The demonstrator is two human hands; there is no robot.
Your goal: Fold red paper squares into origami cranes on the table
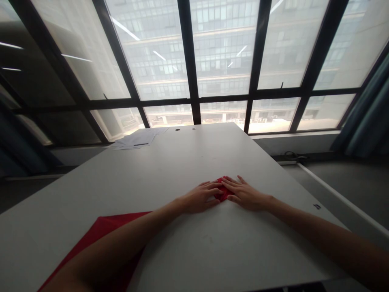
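A small red folded piece, cloth or paper [224, 194], lies on the white table [182, 162], mostly covered by my fingers. My left hand [203, 197] rests flat on its left side with the fingers stretched out. From the right, my right hand [245, 194] lies over it, fingers spread and palm down. The two hands' fingertips nearly meet on top of the red piece. Under my left forearm a larger red sheet [106, 227] is spread on the table, partly hidden by the arm.
Several white papers [133, 138] with a dark pen [141, 144] on them lie at the table's far left. A small dark mark [317, 206] shows near the right edge. Tall windows [223, 48] stand beyond the table, with a blue curtain [364, 109] at right.
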